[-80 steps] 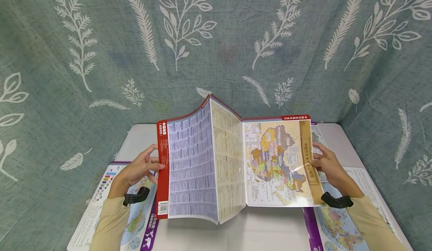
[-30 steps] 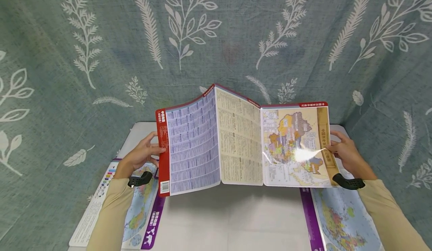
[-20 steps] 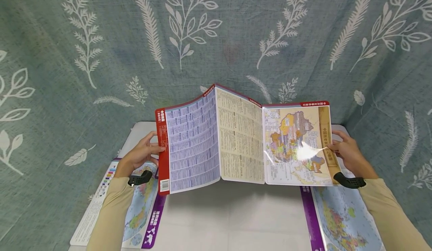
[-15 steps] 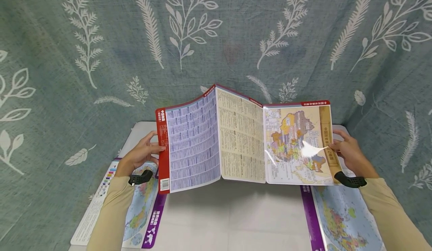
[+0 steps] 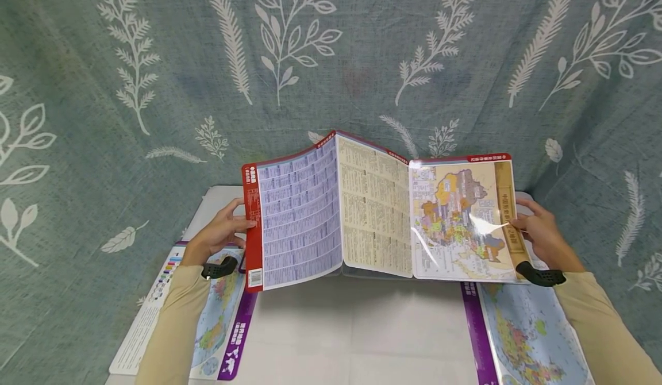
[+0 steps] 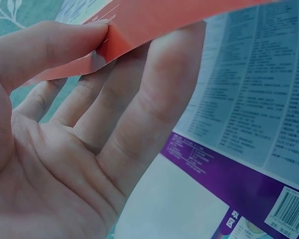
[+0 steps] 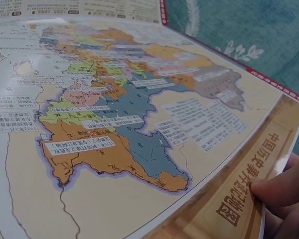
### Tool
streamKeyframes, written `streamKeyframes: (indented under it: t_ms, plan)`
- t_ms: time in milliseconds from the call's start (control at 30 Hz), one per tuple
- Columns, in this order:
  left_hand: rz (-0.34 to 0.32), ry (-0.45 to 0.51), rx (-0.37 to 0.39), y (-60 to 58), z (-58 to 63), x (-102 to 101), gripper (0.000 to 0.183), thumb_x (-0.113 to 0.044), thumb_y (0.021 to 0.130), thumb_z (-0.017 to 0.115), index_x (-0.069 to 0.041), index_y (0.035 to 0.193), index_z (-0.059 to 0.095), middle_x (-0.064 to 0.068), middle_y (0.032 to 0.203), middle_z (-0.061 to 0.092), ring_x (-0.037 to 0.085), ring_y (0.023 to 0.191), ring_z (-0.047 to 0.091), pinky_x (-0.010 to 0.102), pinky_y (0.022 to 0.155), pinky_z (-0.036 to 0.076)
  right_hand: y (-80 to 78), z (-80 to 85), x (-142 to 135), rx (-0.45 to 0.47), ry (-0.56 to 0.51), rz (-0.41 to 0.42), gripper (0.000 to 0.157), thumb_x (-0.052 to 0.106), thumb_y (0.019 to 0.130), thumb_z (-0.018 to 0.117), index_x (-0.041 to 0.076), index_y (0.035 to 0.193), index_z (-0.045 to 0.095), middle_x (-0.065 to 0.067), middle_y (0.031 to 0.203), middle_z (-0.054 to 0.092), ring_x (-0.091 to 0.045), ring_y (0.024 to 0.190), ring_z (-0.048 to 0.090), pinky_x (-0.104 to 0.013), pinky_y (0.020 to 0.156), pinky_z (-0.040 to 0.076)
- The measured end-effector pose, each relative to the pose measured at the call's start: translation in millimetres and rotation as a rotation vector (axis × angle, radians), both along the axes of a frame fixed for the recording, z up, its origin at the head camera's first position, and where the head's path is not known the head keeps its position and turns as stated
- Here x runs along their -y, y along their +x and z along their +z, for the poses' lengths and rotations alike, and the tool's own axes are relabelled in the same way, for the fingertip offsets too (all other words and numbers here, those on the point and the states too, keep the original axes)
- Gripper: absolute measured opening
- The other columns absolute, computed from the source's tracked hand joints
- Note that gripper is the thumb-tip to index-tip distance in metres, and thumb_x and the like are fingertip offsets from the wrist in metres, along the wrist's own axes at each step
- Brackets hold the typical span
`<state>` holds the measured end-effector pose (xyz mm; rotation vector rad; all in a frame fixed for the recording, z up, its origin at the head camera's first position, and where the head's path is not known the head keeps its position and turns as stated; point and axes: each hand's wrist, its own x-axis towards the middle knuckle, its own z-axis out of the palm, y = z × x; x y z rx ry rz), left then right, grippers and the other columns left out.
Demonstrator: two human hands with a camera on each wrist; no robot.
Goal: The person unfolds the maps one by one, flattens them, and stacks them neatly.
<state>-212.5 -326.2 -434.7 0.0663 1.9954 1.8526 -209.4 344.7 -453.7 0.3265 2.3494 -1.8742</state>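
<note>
A folding China map point(image 5: 374, 207) is held in the air, upside down to me, with three panels facing me. Its left panel is lilac text with a red border, the middle one cream text, and the right a glossy coloured map. My left hand point(image 5: 222, 230) pinches the red border; in the left wrist view the thumb point(image 6: 55, 45) lies on the red strip and the fingers are behind it. My right hand point(image 5: 543, 233) grips the tan outer edge, thumb on the front; in the right wrist view the thumb point(image 7: 284, 186) presses the tan strip point(image 7: 224, 204). Its other fingers are mostly hidden.
Purple-edged world maps lie on the white table point(image 5: 357, 339), one at left point(image 5: 212, 327) beneath my left forearm, one at right point(image 5: 527, 333) beneath my right forearm. A green-grey leaf-patterned cloth point(image 5: 351, 57) hangs behind and along the sides.
Compared with the first frame, the map is higher in view and spread wider, my right hand having moved right. Over the last half second it has shifted slightly right, both hands still holding it.
</note>
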Motion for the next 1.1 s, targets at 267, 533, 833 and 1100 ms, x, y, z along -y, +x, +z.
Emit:
streamKeyframes:
  t_ms: [267,533,833,1100]
  plan:
    - [0.034,0.008,0.001,-6.4,-13.6,4.7,0.055,-0.007,0.093,0.059,-0.018,0.138,0.029,0.008,0.103,0.067,0.032,0.085,0.067,0.042,0.057,0.056,0.7,-4.9,-3.7,0.029,0.001,-0.051,0.056,0.003,0.096,0.046,0.015,0.148,0.03,0.022,0.082,0.056,-0.001,0.075,0.057,-0.021,0.064,0.047]
    - [0.081,-0.018,-0.011,-13.8,-29.1,9.0,0.054,-0.01,0.094,0.058,-0.021,0.14,0.03,0.009,0.108,0.064,0.031,0.087,0.066,0.044,0.059,0.056,2.7,-3.3,-6.9,0.042,-0.063,-0.071,0.058,0.005,0.096,0.045,0.017,0.15,0.026,0.019,0.085,0.055,0.0,0.075,0.058,-0.019,0.064,0.047]
    - [0.123,-0.055,-0.011,-19.5,-34.5,5.1,0.055,-0.017,0.093,0.061,-0.022,0.14,0.032,0.008,0.11,0.063,0.03,0.088,0.066,0.046,0.064,0.056,2.0,-5.2,-10.0,0.043,-0.144,-0.115,0.046,0.005,0.096,0.047,0.025,0.137,0.04,0.016,0.086,0.056,-0.002,0.073,0.059,-0.02,0.062,0.048]
    - [0.152,-0.024,0.01,-18.1,-31.0,2.5,0.053,-0.01,0.093,0.059,-0.017,0.138,0.032,0.006,0.1,0.067,0.027,0.081,0.068,0.042,0.059,0.057,-1.1,-6.8,-8.9,0.104,-0.045,-0.147,0.053,0.013,0.098,0.046,0.024,0.148,0.031,0.006,0.101,0.048,-0.003,0.077,0.055,-0.022,0.064,0.048]
